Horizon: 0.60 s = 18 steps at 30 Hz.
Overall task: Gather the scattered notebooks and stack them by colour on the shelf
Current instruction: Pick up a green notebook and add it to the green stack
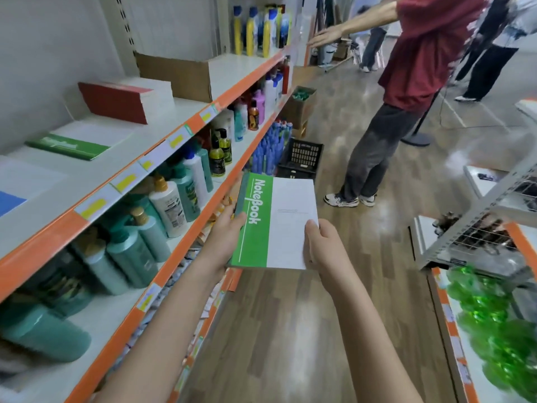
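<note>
Green-and-white notebook [273, 222] held between us: left hand [225, 228] grips its spine edge, right hand [322, 242] pinches its near corner, thumb on top.

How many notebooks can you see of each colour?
Green: 2, one held in the left hand and right hand, one lying on the top shelf
Red: 1 stack on the top shelf; how many are in it cannot be told
Blue: 1, at the left edge
Total: 4 spots
</note>
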Each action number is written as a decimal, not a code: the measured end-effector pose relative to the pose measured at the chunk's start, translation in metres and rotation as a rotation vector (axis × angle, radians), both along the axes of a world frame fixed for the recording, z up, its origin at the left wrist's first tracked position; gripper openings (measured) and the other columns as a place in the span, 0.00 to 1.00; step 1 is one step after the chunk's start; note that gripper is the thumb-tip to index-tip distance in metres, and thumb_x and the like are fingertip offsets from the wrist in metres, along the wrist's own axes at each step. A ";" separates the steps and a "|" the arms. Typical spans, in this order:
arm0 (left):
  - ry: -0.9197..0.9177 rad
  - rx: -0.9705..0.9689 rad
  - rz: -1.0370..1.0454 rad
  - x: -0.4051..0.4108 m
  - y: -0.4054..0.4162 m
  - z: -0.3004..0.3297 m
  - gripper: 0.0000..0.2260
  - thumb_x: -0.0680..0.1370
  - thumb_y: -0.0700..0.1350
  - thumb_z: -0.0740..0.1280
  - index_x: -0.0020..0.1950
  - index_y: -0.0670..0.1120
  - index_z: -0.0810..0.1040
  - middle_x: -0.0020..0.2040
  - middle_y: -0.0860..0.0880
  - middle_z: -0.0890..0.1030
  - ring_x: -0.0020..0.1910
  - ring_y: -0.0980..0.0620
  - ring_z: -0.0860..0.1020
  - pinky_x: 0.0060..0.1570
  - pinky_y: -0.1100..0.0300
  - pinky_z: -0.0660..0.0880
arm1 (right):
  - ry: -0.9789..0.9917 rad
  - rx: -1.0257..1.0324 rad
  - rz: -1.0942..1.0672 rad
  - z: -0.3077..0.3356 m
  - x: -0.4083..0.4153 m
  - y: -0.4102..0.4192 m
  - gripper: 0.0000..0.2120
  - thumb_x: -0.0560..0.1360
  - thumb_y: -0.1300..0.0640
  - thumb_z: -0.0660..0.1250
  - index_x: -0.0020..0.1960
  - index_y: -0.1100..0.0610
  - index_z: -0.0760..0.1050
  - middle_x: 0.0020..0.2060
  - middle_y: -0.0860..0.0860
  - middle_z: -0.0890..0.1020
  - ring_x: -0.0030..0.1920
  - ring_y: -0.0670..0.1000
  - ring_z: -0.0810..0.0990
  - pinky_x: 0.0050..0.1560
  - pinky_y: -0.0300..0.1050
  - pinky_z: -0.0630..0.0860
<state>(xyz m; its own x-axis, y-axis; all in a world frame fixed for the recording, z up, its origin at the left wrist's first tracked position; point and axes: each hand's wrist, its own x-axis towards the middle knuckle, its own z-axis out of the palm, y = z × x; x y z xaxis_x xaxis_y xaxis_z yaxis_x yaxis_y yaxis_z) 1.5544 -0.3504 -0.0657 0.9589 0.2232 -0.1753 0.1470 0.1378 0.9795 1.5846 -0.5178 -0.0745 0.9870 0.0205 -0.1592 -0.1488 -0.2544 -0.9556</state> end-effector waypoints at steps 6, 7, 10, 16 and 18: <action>0.016 0.023 0.065 0.051 0.004 -0.005 0.12 0.82 0.43 0.57 0.64 0.49 0.74 0.52 0.49 0.83 0.37 0.58 0.83 0.29 0.66 0.76 | -0.016 -0.025 0.053 -0.007 0.058 0.006 0.13 0.82 0.53 0.51 0.52 0.59 0.71 0.46 0.53 0.77 0.44 0.51 0.74 0.39 0.42 0.68; 0.018 0.019 0.075 0.061 0.006 -0.006 0.11 0.82 0.42 0.57 0.62 0.48 0.74 0.51 0.48 0.83 0.36 0.58 0.83 0.29 0.67 0.76 | -0.024 -0.030 0.060 -0.008 0.070 0.008 0.14 0.82 0.53 0.51 0.54 0.60 0.71 0.48 0.54 0.78 0.46 0.51 0.75 0.38 0.42 0.68; 0.012 0.030 0.118 0.091 0.014 -0.005 0.10 0.82 0.42 0.57 0.61 0.47 0.74 0.50 0.47 0.83 0.35 0.57 0.82 0.29 0.67 0.75 | -0.040 -0.034 0.100 -0.007 0.107 0.021 0.14 0.82 0.54 0.52 0.55 0.62 0.72 0.50 0.55 0.78 0.48 0.52 0.75 0.40 0.42 0.69; -0.016 0.023 0.296 0.149 0.050 0.004 0.09 0.83 0.43 0.57 0.62 0.50 0.70 0.47 0.52 0.81 0.40 0.55 0.80 0.30 0.67 0.76 | -0.088 -0.032 0.259 0.010 0.187 0.066 0.10 0.81 0.55 0.52 0.54 0.57 0.70 0.48 0.51 0.75 0.48 0.50 0.72 0.48 0.44 0.68; -0.026 0.030 0.366 0.161 0.063 0.008 0.08 0.83 0.43 0.57 0.60 0.52 0.71 0.45 0.53 0.81 0.39 0.56 0.80 0.32 0.64 0.76 | -0.114 -0.036 0.316 0.014 0.208 0.084 0.08 0.81 0.55 0.52 0.54 0.54 0.69 0.48 0.49 0.73 0.48 0.49 0.71 0.47 0.42 0.66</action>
<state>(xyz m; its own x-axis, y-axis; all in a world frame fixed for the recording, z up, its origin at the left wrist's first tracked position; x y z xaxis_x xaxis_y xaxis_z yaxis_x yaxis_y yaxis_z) 1.7153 -0.2870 -0.0582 0.8185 0.5572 -0.1403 0.0685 0.1478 0.9866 1.7929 -0.4339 -0.0605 0.9443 0.3245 -0.0540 0.0504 -0.3050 -0.9510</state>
